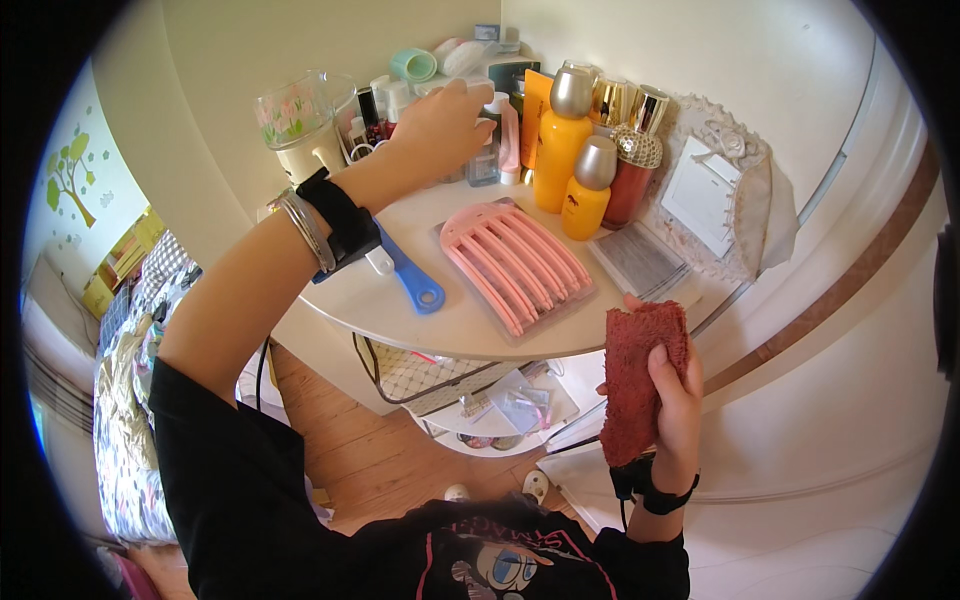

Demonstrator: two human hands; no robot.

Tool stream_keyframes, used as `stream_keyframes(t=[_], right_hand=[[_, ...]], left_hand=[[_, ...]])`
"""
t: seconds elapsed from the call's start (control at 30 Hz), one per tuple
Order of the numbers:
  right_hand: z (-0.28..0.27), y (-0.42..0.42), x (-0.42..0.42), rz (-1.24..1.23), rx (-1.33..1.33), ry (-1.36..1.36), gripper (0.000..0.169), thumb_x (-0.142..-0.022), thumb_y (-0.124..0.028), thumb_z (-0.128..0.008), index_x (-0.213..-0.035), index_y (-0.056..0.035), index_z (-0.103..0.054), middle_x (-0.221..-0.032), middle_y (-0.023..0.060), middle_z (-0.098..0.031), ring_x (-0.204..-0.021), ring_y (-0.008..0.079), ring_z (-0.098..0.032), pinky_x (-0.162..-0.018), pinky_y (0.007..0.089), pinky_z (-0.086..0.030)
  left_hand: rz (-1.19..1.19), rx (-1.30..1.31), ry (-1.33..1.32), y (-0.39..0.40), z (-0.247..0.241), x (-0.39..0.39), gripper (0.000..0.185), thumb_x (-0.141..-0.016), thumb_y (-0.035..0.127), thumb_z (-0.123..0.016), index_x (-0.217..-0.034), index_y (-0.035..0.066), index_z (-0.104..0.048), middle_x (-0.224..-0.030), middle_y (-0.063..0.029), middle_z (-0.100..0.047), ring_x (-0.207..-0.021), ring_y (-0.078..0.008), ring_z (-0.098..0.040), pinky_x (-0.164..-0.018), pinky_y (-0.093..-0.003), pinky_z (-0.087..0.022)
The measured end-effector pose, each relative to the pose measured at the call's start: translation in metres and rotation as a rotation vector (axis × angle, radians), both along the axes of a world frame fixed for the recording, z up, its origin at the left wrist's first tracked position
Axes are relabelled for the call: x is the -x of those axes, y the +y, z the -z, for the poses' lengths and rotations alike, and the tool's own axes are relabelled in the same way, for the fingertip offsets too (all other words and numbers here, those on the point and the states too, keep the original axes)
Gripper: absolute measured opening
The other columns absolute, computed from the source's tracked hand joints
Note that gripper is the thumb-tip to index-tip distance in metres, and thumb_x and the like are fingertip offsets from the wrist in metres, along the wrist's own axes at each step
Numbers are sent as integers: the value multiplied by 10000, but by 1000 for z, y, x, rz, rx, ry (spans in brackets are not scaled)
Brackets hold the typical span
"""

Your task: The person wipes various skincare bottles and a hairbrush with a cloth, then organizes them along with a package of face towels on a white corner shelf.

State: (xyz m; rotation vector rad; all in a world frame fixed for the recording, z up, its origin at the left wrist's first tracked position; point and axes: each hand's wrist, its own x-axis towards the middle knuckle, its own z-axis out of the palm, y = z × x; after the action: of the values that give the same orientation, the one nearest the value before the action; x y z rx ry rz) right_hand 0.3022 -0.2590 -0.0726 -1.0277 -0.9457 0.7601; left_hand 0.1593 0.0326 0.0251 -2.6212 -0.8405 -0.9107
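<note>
My left hand (pixel 442 127) reaches over the corner shelf (pixel 480 346) to the crowded back row. Its fingers bend down beside a clear bottle (pixel 484 166) and a pink tube (pixel 509 146); whether they grip anything is hidden. In my right hand (pixel 681 397) is a folded dark red cloth (pixel 632 375), held upright off the shelf's front right edge with the thumb across it. Between the hands, a set of pink curved plastic hair clips (pixel 514 262) lies in a clear tray. Below my left wrist lies a blue handle (pixel 416 281) with a hole in its end.
Yellow bottles with silver caps (pixel 561 157) and a red bottle (pixel 630 184) stand at the back right. A lace-trimmed light switch (pixel 697 195) is on the wall. A glass cup (pixel 289 116) sits atop a cream mug (pixel 311 159) at left. Lower shelves (pixel 487 405) hold small items.
</note>
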Motion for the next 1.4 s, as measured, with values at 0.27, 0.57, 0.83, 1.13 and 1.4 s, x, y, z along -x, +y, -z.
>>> stream_keyframes(t=[0.27,0.57,0.83,1.13,1.4], right_hand=[[14,-8,-1,98,0,55,454,-827,-106,-524,-1227,60,-389,-1181,125,-515,-1027,175,-519,-895,306,-406],[58,-31,15,-321,108,-168,339,-675,-58,-591,-990,53,-537,-962,126,-585,-905,209,-570,-846,346,-440],[101,-23,32,-134,198,59,382,-776,-94,-613,-1113,40,-496,-1023,72,-580,-936,135,-536,-847,278,-419],[129,-36,9,-18,113,62,454,-804,-225,-621,-1140,22,-442,-1024,134,-559,-836,224,-596,-690,359,-523],[125,-41,-1,40,136,198,375,-776,-94,-598,-1117,20,-494,-1042,80,-573,-941,163,-550,-847,307,-435]], left_hand=[[85,5,-123,-1,-9,19,242,-839,244,-526,-971,45,-561,-896,-130,-574,-760,-277,-558,-693,-357,-454],[342,733,-133,-127,-7,125,123,-821,62,-563,-911,-20,-580,-809,-55,-584,-655,-97,-526,-560,-236,-421],[368,82,-54,-105,-8,112,140,-771,33,-597,-909,26,-576,-874,-78,-584,-677,-185,-577,-597,-309,-463],[292,-184,300,6,-26,27,326,-718,121,-656,-1032,111,-573,-976,-47,-504,-979,-216,-477,-869,-332,-407],[298,-699,428,21,-8,17,463,-599,126,-709,-1034,153,-553,-1019,-21,-475,-998,-197,-440,-888,-318,-359]])
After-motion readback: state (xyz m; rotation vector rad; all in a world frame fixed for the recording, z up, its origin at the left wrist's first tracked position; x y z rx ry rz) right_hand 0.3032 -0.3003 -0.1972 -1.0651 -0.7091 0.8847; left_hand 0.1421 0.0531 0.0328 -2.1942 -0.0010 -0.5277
